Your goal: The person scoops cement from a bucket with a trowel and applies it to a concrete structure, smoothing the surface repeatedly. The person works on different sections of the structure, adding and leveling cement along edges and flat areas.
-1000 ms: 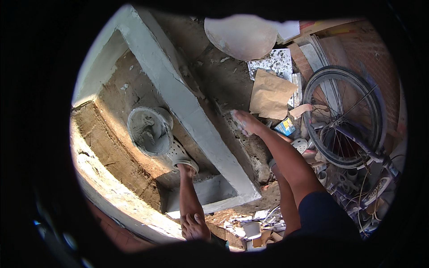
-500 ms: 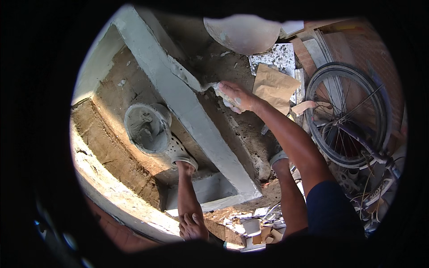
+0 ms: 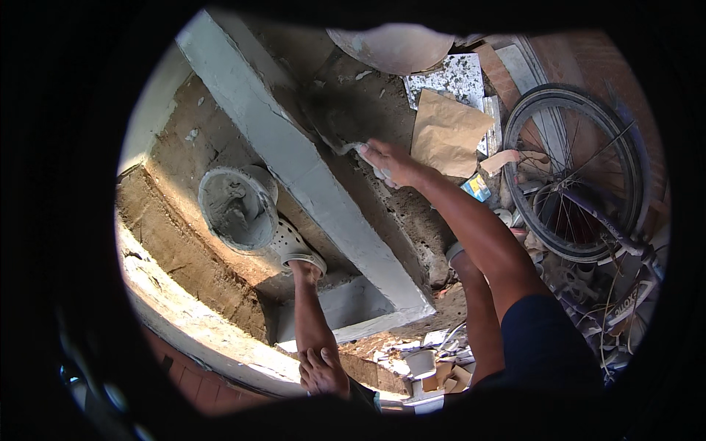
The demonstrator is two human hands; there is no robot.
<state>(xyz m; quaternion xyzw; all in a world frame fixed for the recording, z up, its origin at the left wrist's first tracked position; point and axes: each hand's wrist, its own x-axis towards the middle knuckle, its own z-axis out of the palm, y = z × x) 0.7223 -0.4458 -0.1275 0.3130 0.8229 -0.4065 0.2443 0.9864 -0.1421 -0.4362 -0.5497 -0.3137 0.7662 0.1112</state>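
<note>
My right hand (image 3: 393, 163) is wrapped round the handle of a trowel (image 3: 348, 148), just right of a low grey plastered wall (image 3: 294, 173). Its blade, dim in the shade, lies along the wall's right side; whether it touches is hard to tell. Resting on my lower left leg, my left hand (image 3: 323, 373) has its fingers extended and holds nothing. A bucket (image 3: 206, 192) of wet grey mortar (image 3: 243, 213) stands left of the wall, tilted in view, beside my left foot in a pale clog (image 3: 288, 246) with holes.
At right a bicycle wheel (image 3: 517, 121) and bike parts lean among clutter. Brown paper (image 3: 450, 134) lies over a speckled board (image 3: 460, 73). A large round basin (image 3: 397, 48) sits at the far end. Rubble and a small white tub (image 3: 421, 364) lie near my right leg. My legs straddle the wall.
The trowel blade has gone from the wall's top edge down to its right side, into shade. My right hand has turned slightly. The view has shifted a little; my left hand stays on the leg.
</note>
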